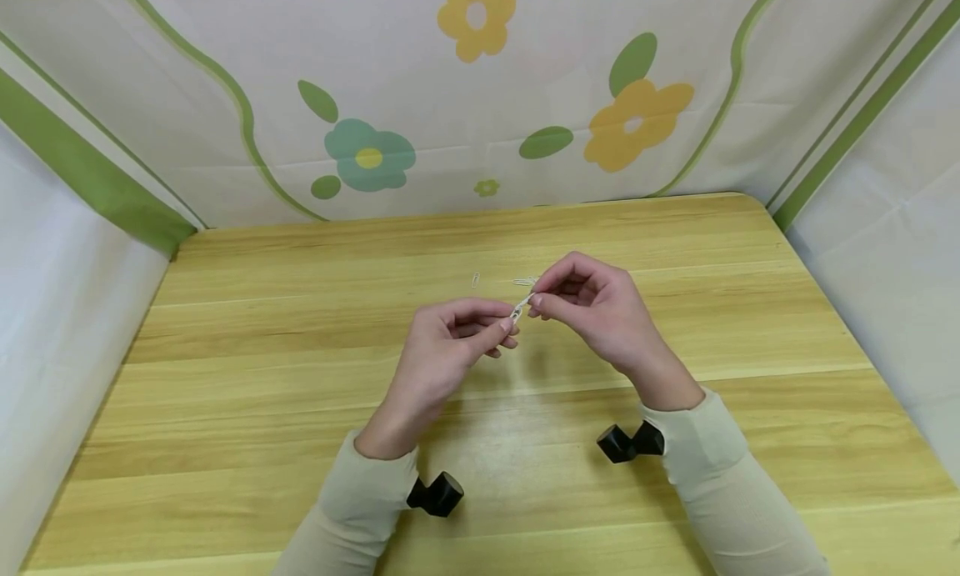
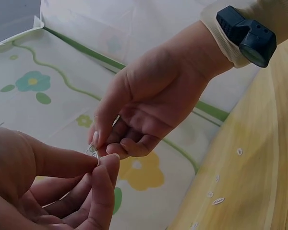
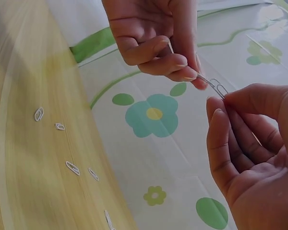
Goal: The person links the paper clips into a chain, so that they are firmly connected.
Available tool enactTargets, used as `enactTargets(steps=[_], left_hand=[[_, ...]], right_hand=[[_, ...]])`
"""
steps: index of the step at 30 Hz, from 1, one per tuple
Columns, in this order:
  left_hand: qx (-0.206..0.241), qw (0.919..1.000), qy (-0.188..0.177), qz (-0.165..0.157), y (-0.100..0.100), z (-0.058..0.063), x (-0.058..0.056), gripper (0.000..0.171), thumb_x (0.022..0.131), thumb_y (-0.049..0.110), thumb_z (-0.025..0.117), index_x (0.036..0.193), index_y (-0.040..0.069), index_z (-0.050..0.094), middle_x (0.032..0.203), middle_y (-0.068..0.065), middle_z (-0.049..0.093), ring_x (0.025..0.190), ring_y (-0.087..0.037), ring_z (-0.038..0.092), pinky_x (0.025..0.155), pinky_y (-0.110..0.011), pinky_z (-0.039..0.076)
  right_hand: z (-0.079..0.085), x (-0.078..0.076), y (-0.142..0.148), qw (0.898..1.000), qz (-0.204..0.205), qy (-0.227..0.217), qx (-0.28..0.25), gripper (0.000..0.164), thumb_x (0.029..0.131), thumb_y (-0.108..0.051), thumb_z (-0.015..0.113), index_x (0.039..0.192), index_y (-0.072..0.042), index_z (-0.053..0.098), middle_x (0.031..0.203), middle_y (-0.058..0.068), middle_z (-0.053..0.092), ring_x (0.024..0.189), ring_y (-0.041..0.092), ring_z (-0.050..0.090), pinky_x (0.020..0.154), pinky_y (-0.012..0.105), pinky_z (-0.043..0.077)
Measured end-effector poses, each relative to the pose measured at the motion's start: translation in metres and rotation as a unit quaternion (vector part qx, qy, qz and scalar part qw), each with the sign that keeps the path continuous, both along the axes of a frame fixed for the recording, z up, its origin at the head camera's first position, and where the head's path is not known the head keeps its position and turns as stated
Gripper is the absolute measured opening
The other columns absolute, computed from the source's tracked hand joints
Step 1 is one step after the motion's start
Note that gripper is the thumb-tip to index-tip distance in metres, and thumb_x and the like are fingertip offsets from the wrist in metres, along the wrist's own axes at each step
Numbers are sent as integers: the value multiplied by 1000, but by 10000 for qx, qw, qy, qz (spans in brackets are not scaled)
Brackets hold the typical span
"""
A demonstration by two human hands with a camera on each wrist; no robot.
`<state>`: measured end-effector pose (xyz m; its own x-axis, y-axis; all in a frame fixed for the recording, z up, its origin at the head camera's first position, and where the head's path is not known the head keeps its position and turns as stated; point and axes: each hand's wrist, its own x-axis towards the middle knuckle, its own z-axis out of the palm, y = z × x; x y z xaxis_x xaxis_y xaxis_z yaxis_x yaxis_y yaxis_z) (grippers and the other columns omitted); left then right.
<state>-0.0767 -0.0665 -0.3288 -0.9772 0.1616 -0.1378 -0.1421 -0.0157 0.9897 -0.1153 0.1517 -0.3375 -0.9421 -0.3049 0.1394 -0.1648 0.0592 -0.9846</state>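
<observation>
The thin paper clips (image 3: 219, 88) held up between your hands could have slipped or twisted, I judged, because only fingertips gripped them; an uneven tug seemed the likeliest cause. Your left hand (image 1: 448, 336) pinched them between thumb and fingers; your right hand (image 1: 603, 311) pinched their other end. Loose clips (image 1: 476, 280) lay beyond on the surface (image 1: 285, 376).

Both sleeves (image 1: 750, 501) are plain beige, with a blocky black camera (image 1: 446, 494) at each cuff (image 1: 367, 480).
</observation>
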Motion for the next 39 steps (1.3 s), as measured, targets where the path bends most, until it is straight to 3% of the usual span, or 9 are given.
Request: enactTargets(steps=[5,12,21,29,39], left_hand=[[151,9995,-20,280,2,-1,-1,14,100,2,74,113,-1,77,100,-17,79,81,-14,78,76,-27,64],[565,9947,97,858,8,-1,1,12,101,-2,71,113,-5,72,102,-23,78,78,-14,78,77,-30,67],[919,9905,-100,1014,11,-2,3,13,102,-1,70,114,-4,71,97,-12,76,84,-19,81,86,-37,68],[1125,9900,-43,851,10,-2,3,14,101,-4,70,115,-6,69,97,-13,78,82,-19,82,86,-40,68],[1175,9878,-147,1009,8,-4,1,12,102,-1,68,114,-4,69,103,-19,82,86,-24,84,84,-42,68]], right_hand=[[-1,1,-3,9995,-103,245,193,9,97,0,76,104,0,71,95,-1,74,88,17,76,83,27,64],[-3,5,-10,9925,114,1141,425,7,96,4,75,96,-3,73,94,1,76,88,17,72,83,26,62],[-8,4,-11,9621,221,2564,903,20,92,13,74,92,-7,73,94,5,77,85,11,69,79,21,59],[-7,4,-12,9614,-118,2442,1263,7,94,1,74,97,-5,73,91,1,77,81,8,69,76,22,58],[-7,3,-11,9346,152,3166,1611,18,93,10,71,98,-7,72,93,1,76,82,11,70,77,24,60]])
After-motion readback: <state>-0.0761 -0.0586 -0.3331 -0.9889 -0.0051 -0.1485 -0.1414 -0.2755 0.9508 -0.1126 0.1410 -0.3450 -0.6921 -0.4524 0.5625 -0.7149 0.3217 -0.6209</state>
